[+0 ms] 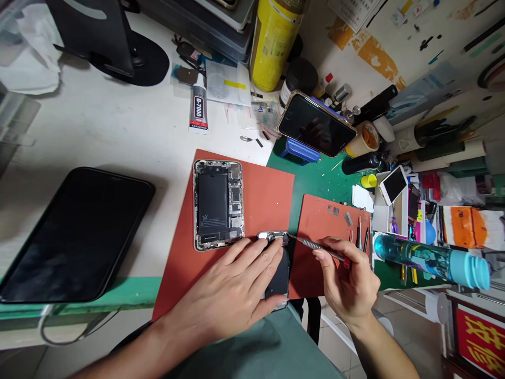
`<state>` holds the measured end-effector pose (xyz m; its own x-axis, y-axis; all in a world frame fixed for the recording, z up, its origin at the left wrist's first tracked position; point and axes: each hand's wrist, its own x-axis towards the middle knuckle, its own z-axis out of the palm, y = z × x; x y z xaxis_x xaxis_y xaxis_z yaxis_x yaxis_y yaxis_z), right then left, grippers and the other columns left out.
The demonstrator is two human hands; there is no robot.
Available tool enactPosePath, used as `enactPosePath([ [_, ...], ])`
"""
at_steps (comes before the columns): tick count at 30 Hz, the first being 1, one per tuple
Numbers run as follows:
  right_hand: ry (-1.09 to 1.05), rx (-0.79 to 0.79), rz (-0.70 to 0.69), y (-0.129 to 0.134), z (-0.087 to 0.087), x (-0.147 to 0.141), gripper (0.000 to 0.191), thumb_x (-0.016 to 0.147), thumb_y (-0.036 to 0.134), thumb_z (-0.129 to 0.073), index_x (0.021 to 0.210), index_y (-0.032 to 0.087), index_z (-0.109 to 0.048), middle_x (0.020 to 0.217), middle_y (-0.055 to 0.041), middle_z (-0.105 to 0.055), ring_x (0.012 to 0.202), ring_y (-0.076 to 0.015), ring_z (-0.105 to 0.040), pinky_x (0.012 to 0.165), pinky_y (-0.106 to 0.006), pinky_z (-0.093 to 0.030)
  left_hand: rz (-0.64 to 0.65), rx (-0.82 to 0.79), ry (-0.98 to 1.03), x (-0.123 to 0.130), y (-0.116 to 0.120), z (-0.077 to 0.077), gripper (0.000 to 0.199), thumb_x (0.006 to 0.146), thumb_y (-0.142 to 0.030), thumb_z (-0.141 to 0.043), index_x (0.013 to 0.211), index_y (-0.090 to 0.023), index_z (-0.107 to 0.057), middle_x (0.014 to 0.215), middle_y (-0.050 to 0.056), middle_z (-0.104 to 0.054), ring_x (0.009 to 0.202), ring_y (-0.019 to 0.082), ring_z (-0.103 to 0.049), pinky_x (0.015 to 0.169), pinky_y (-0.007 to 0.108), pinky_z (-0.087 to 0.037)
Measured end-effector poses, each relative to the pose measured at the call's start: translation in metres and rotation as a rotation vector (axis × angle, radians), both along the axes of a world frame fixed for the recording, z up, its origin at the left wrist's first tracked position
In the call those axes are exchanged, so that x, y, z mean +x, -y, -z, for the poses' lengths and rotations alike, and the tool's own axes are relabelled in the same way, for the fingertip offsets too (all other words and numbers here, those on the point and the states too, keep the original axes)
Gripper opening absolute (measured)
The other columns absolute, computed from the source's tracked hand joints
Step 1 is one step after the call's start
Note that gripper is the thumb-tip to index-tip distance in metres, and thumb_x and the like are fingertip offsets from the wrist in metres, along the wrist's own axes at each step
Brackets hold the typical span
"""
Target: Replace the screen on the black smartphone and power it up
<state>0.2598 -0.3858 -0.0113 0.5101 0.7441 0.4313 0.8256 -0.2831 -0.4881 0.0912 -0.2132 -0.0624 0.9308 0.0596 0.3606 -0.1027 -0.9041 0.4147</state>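
Observation:
An opened phone lies near the mat's front edge, partly covered by my left hand. That hand rests over it with fingers stretched out and the thumb near its lower end. My right hand is closed round a metal screwdriver, whose tip meets the top right corner of this phone. To the left, a second opened phone with its battery and circuit board exposed lies on the red mat.
A black tablet lies at the left. A glue tube and a propped phone stand behind the mat. On the right are a second red mat with small tools and a blue bottle.

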Motion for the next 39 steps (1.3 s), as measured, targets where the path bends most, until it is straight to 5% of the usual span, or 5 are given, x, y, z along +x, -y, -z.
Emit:
enactPosePath([
  [9, 0.168, -0.216, -0.137, -0.025, -0.031, 0.005, 0.021, 0.107, 0.015, -0.067, 0.125, 0.024, -0.064, 0.087, -0.0014, -0.078, 0.07, -0.016, -0.075, 0.062, -0.026, -0.061, -0.015, 0.001, 0.005, 0.001, 0.0, -0.001, 0.06, 0.116, -0.05, -0.038, 0.141, -0.005, -0.07, 0.147, 0.015, -0.072, 0.129, 0.035, -0.066, 0.113, 0.05, -0.041],
  [20, 0.344, -0.217, -0.249, -0.036, -0.035, 0.008, 0.013, 0.103, 0.013, -0.073, 0.11, 0.018, -0.064, 0.069, 0.0023, -0.064, 0.053, -0.0133, -0.054, 0.052, -0.031, -0.044, -0.035, -0.011, 0.008, 0.0, 0.005, 0.0, 0.062, 0.116, -0.052, -0.036, 0.135, -0.005, -0.072, 0.138, 0.016, -0.076, 0.131, 0.035, -0.065, 0.116, 0.05, -0.04],
  [39, 0.269, -0.204, -0.335, -0.042, -0.028, 0.016, 0.019, 0.1, 0.006, -0.068, 0.115, 0.015, -0.062, 0.076, -0.0021, -0.066, 0.061, -0.0163, -0.055, 0.056, -0.033, -0.045, -0.033, -0.014, -0.001, -0.002, 0.003, -0.001, 0.062, 0.115, -0.054, -0.039, 0.135, -0.005, -0.072, 0.135, 0.017, -0.077, 0.132, 0.036, -0.064, 0.117, 0.05, -0.039],
])
